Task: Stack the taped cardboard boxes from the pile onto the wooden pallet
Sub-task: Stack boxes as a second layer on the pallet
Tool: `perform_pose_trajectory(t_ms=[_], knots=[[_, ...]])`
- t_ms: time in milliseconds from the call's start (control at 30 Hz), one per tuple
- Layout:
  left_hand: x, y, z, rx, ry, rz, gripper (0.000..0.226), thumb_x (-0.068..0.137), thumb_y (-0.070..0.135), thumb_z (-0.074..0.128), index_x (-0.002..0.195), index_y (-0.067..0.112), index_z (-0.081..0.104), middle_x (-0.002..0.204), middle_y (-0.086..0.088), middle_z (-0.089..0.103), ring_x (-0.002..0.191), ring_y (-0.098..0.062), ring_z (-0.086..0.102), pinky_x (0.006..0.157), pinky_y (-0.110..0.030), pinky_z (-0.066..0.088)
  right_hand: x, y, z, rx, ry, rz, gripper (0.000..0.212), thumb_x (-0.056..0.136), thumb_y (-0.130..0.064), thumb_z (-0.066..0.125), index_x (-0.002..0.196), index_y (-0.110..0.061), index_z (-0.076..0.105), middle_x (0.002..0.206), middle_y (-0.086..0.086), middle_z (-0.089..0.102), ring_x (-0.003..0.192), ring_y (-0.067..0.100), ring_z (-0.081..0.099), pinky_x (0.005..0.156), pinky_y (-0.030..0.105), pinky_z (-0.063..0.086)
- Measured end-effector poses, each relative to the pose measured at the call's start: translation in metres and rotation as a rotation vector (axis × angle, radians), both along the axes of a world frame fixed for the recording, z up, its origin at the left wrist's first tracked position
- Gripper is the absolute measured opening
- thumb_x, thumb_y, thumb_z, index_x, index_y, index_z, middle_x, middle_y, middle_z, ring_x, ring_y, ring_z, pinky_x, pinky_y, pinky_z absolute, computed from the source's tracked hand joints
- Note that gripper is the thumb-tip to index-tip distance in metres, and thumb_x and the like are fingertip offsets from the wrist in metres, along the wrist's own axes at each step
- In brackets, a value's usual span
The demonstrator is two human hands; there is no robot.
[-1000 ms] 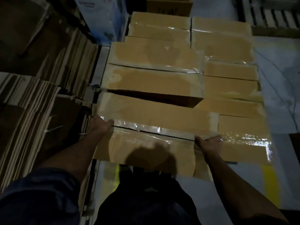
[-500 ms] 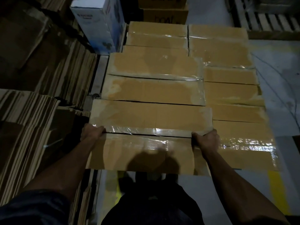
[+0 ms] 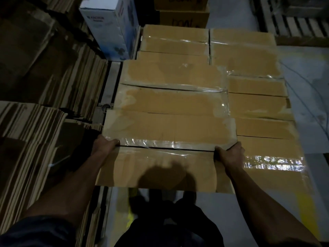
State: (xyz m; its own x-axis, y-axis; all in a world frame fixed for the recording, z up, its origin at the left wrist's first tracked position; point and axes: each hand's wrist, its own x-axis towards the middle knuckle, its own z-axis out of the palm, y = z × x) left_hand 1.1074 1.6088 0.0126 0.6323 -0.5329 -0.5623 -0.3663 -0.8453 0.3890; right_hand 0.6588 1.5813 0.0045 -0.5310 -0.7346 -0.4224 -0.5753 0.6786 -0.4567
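While both hands are on the nearest taped box [image 3: 160, 150], it sits at the front of the left-hand column of the stack, its far edge butted against the next box [image 3: 174, 98] and its near edge overhanging the floor [image 3: 240, 211] towards the person. The left hand [image 3: 105, 145] holds the box's left end at the taped seam, fingers curled over the edge; the right hand [image 3: 229, 154] holds the right end at the same line, fingers wrapped down the side between this box and the lower right-hand column [image 3: 263, 129]. Clear tape [image 3: 169, 144] runs along the centre seam and reflects the light. Stacks of flattened cardboard [image 3: 44, 122] stand just beside the load on the left, and a white printed carton [image 3: 108, 29] stands beyond them. The wooden pallet is not clearly seen under the load; a pale strip [image 3: 110, 86] at the left edge may be part of it, though the light is too poor to confirm. Judgement: the box is long and stiff, probably of moderate weight given the two-handed hold. The glossy tape is likely slippery, so the hold is better taken on bare cardboard at the two short ends, low on the side walls. The flaps may flex if pressed at the seam.
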Motion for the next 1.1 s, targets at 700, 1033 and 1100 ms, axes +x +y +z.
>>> perform_pose_trajectory(t_ms=[700, 1033, 1100], knots=[[-0.024, 0.005, 0.006, 0.036, -0.032, 0.006, 0.087, 0.081, 0.028, 0.077, 0.147, 0.001, 0.027, 0.143, -0.024, 0.041, 0.127, -0.042, 0.045, 0.101, -0.044, 0.043, -0.003, 0.015, 0.005, 0.097, -0.020, 0.036, 0.092, 0.076, -0.045, 0.074, 0.147, -0.009, 0.027, 0.146, 0.018, 0.037, 0.128, 0.042, 0.041, 0.103, 0.059, 0.041], [-0.027, 0.001, 0.001, 0.081, -0.058, -0.034, 0.090, 0.079, 0.031, 0.078, 0.146, 0.000, 0.026, 0.142, -0.026, 0.041, 0.127, -0.044, 0.044, 0.098, -0.045, 0.042, -0.012, 0.018, 0.001, 0.089, 0.006, 0.080, 0.095, 0.078, -0.043, 0.075, 0.149, -0.003, 0.025, 0.149, 0.018, 0.035, 0.133, 0.041, 0.038, 0.107, 0.054, 0.038], [-0.027, 0.000, -0.001, 0.078, -0.077, -0.032, 0.091, 0.079, 0.031, 0.079, 0.146, -0.001, 0.026, 0.142, -0.026, 0.041, 0.127, -0.044, 0.044, 0.098, -0.046, 0.042, -0.014, 0.019, 0.002, 0.075, -0.002, 0.089, 0.094, 0.077, -0.043, 0.075, 0.147, -0.003, 0.027, 0.148, 0.018, 0.036, 0.132, 0.041, 0.039, 0.106, 0.054, 0.039]])
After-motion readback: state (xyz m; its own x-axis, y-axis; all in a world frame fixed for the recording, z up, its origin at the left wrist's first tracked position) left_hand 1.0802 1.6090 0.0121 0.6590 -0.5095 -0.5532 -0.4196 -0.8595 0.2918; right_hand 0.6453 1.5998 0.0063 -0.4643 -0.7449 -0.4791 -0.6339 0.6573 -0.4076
